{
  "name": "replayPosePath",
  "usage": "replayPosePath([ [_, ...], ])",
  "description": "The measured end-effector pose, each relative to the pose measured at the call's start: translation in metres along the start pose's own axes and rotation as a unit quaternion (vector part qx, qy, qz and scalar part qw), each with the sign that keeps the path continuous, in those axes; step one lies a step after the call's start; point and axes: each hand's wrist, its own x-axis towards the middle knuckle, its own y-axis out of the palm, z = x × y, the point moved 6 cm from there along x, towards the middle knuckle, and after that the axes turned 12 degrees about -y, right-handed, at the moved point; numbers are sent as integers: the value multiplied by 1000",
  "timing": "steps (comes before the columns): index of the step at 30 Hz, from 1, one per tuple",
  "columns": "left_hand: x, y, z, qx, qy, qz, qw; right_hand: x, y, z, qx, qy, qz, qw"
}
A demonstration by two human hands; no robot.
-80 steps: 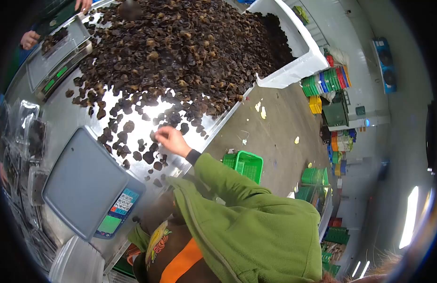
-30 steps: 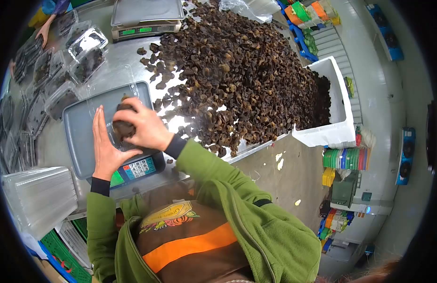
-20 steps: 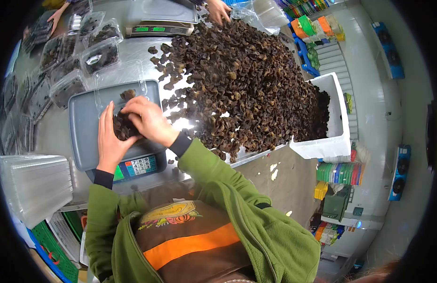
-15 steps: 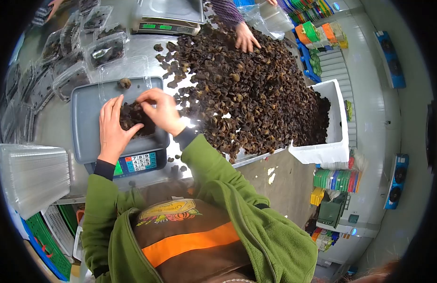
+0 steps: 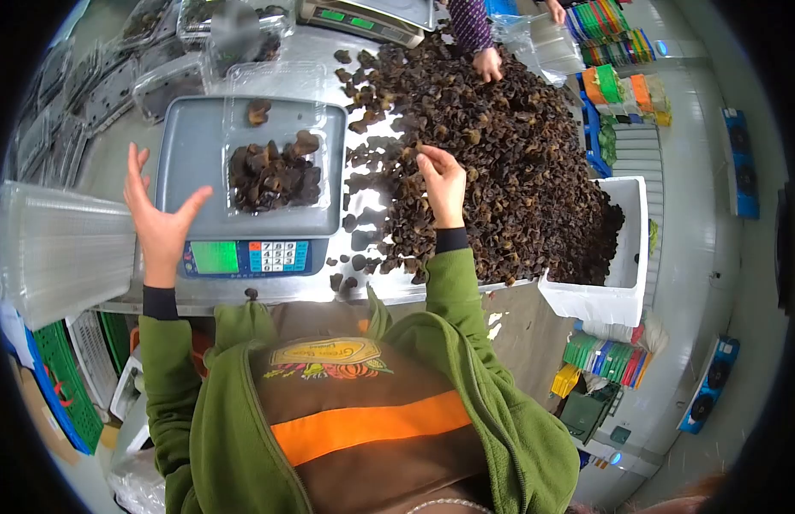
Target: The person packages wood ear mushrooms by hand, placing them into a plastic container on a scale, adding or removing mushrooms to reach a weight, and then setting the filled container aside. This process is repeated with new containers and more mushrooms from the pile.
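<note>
A clear plastic clamshell box (image 5: 323, 184) lies open on the grey scale (image 5: 192, 163), its base holding a heap of dark brown wood ear mushrooms (image 5: 273, 178). One lone mushroom piece (image 5: 259, 111) rests at the lid end. Left of the box, my left hand (image 5: 162, 218) is raised over the scale's edge, open with thumb and fingers apart, holding nothing. My right hand (image 5: 446, 184) is over the near-left part of the big mushroom pile (image 5: 492, 163), thumb and forefinger pinched together; what is between the tips is too small to name.
A co-worker's hand (image 5: 487, 64) touches the pile's far side. A second scale (image 5: 363, 24) stands at the back. Filled clear boxes (image 5: 170, 86) crowd the far left; stacked empty ones (image 5: 67, 248) stand near left. A white foam box (image 5: 594, 300) lies tipped at right.
Both my hands have left the box: the left moved leftward and opened, the right moved right to the pile. The box's mushrooms are now uncovered. The view has shifted.
</note>
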Motion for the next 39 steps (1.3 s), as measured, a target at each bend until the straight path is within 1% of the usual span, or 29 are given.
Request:
replayPosePath([
  [1,2,-6,7,-30,-20,-25,999,2,6,0,3,16,14,1000],
  [5,5,-20,24,-63,-59,-57,995,19,43,11,67,15,59,996],
  [7,5,-24,31,-85,-71,-58,992,33,63,20,83,-7,83,993],
  [9,4,-26,36,-106,-84,-57,989,53,86,23,104,-42,78,991],
  [11,5,-26,42,-137,-128,-51,981,71,108,29,112,-15,86,990],
  [13,5,-22,42,-135,-124,-45,982,86,128,48,79,-15,102,992],
  [15,5,-16,40,-134,-122,-39,983,102,154,44,16,-34,143,989],
  [17,4,-5,31,-122,-119,-19,985,111,173,50,21,-46,170,984],
  [18,3,-1,28,-125,-113,-19,985,112,179,55,26,-36,180,983],
  [19,2,7,29,-147,-137,7,980,113,182,60,38,-17,198,979],
  [20,0,14,30,-167,-160,35,972,110,179,77,120,29,213,969],
  [21,-2,16,31,-171,-155,34,972,108,177,88,201,76,229,949],
  [22,-5,23,38,-207,-203,71,954,110,174,89,212,76,228,947],
  [23,-8,28,43,-242,-249,106,932,109,168,94,217,39,222,950],
  [24,-12,29,39,-271,-289,130,909,100,159,102,199,23,257,946],
  [25,-15,28,34,-275,-285,128,909,87,146,113,180,6,292,939],
  [27,-28,37,35,-318,-379,209,844,53,125,132,154,-55,347,923],
  [28,-34,43,38,-326,-389,234,829,32,119,121,123,-58,343,930],
  [29,-36,44,36,-329,-389,230,829,10,114,103,93,-60,338,935],
  [31,-49,55,26,-263,-383,300,833,-26,108,98,17,-151,303,941],
  [32,-54,63,32,-286,-364,303,833,-41,108,87,42,-84,308,947],
  [33,-59,66,38,-285,-368,309,829,-55,111,75,142,23,284,948],
  [35,-62,68,42,-289,-354,308,834,-71,113,60,265,139,248,921],
  [37,-60,67,38,-303,-348,313,830,-72,114,56,262,128,233,928],
  [39,-60,69,39,-284,-371,332,819,-67,118,60,219,175,266,922],
])
